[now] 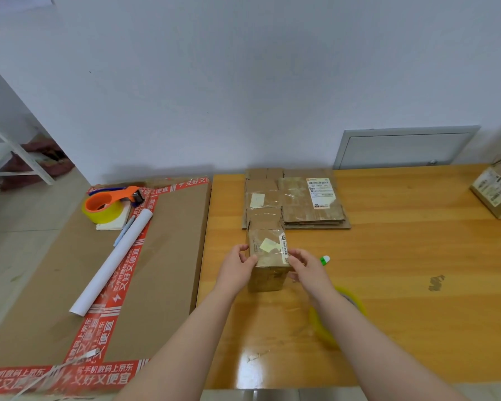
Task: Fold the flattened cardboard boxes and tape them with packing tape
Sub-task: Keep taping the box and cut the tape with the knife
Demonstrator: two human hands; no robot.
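head view has your two hands on a small folded cardboard box that stands upright on the wooden tabletop, near its left edge. your left hand curls its fingers and thumb round the box's left upper edge, and your right hand grips the right upper edge the same way, so both are grasping the box. the box's top face carries a pale yellow sticker and a printed label under clear tape. just right of your right hand lies a small green and white object, too small to tell what it is. a yellowish roll of packing tape lies on the tabletop partly under your right forearm. just behind the box sits a stack of flattened cardboard boxes, reaching to the wall. another folded box stands at the far right edge. left of the tabletop, a large flat carton with red printed tape carries an orange tape dispenser, a white paper roll and a pale blue pen.
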